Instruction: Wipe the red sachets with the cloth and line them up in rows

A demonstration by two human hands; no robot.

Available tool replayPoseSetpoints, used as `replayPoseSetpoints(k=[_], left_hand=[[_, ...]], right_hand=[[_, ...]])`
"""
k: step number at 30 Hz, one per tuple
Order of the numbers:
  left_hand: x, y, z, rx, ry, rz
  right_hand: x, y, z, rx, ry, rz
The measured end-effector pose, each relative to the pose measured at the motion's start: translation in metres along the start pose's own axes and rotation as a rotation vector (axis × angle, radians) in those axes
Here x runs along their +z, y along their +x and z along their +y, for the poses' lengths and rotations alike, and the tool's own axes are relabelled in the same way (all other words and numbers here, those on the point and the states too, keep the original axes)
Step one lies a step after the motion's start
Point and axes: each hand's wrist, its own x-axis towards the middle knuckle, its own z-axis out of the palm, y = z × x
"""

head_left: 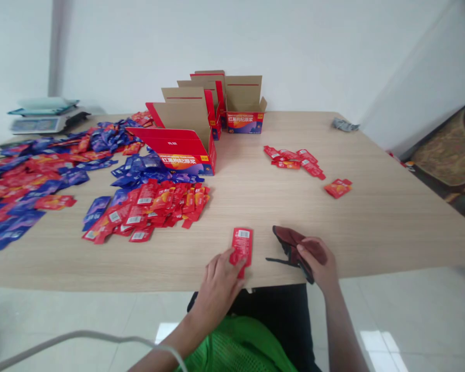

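Note:
My left hand [220,281] rests at the table's near edge, its fingertips pressed on a small stack of red sachets [242,245]. My right hand [318,263] is closed round a dark red cloth pouch [294,245] with a black strap, lying just to the right of that stack. A heap of red sachets [155,206] lies to the left of the stack, with blue sachets [147,168] behind it. An open red carton [182,144] stands beyond the heap.
Mixed red and blue sachets [31,175] cover the left of the wooden table [372,217]. More open cartons [242,106] stand at the back. Loose red sachets [294,160] and a small pile [338,187] lie right of centre. A scale [46,116] sits far left.

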Motion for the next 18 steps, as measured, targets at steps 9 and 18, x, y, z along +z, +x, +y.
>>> replayPoseSetpoints(k=[9,18], left_hand=[[0.019,-0.026,-0.006,0.273,0.003,0.055],[0.025,-0.028,-0.018,0.354,-0.038,0.081]], right_hand=[[0.066,0.008,-0.060,-0.279,-0.135,0.082],[0.128,-0.002,-0.037,-1.019,-0.552,-0.640]])
